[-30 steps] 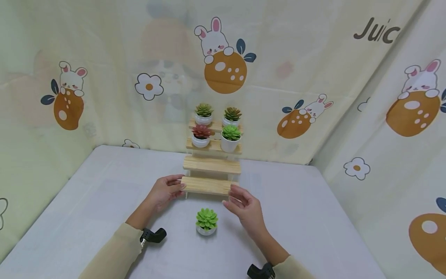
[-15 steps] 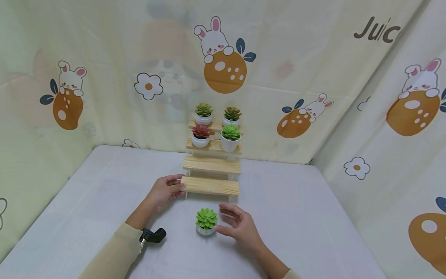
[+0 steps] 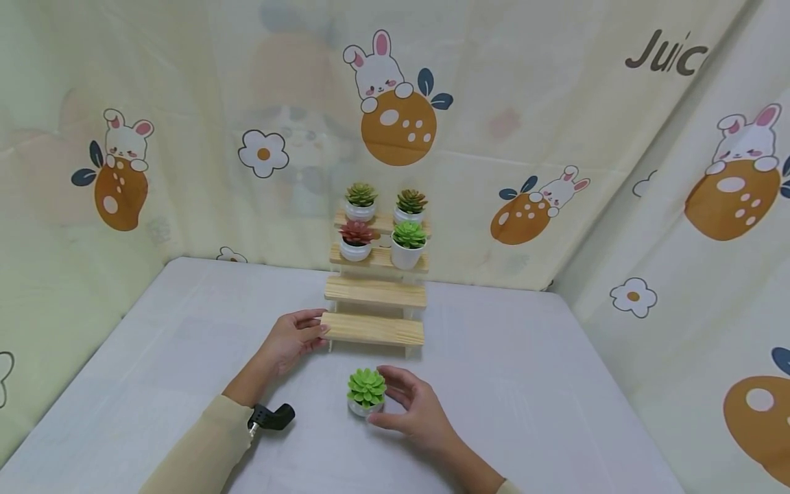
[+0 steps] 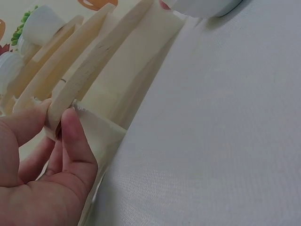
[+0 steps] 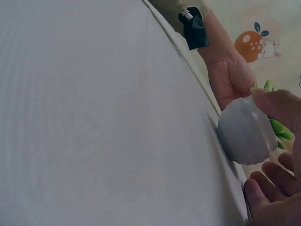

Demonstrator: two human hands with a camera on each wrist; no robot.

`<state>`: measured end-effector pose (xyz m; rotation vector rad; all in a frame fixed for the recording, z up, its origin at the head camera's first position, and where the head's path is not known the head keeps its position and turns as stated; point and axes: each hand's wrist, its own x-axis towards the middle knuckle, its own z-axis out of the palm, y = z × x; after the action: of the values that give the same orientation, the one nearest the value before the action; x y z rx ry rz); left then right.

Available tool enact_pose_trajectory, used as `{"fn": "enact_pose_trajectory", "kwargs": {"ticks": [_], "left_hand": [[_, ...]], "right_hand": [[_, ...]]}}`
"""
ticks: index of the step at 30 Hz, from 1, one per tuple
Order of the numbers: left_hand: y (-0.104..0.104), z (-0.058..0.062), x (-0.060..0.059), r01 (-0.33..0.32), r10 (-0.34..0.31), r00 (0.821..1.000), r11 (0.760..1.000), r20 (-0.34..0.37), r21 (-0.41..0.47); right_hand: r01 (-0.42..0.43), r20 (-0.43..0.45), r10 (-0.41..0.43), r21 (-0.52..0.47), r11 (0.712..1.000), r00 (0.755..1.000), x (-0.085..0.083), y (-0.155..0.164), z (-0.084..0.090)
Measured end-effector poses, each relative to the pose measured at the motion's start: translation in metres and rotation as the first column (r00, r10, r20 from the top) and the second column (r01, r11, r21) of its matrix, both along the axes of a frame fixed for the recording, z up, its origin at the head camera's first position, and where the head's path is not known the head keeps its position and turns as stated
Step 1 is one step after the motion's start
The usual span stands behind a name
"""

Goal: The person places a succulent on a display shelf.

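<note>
A tiered wooden plant stand stands on the table. My left hand pinches the left end of its lowest plank between thumb and fingers, plain in the left wrist view. In front of the stand sits a bright green potted succulent in a small white pot. Around its right side curves my right hand, thumb at the front of the pot and fingers behind. The right wrist view shows the thumb right at the pot's rim and a gap between the pot and the other fingers.
The stand's upper two tiers carry several potted succulents, among them a red one and a green one. Its lower two planks are bare. A printed curtain hangs behind the white-covered table.
My right hand has left the right end of the lowest plank and come down toward me, then left to the green succulent. The left hand keeps its hold on the stand.
</note>
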<state>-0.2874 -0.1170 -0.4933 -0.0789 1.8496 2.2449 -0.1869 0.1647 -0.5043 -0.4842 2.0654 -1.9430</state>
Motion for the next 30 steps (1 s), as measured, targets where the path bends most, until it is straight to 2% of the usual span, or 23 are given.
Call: {"fn": "enact_pose_trajectory", "kwargs": {"ticks": [8, 30], "left_hand": [[0.001, 0.000, -0.001, -0.007, 0.007, 1.000, 1.000, 0.013, -0.001], [0.000, 0.001, 0.000, 0.002, -0.002, 1.000, 1.000, 0.005, 0.000]], "right_hand": [[-0.005, -0.033, 0.008, 0.093, 0.996, 0.999, -0.002, -0.010, 0.000], [0.009, -0.025, -0.007, 0.090, 0.996, 1.000, -0.005, -0.018, 0.003]]}}
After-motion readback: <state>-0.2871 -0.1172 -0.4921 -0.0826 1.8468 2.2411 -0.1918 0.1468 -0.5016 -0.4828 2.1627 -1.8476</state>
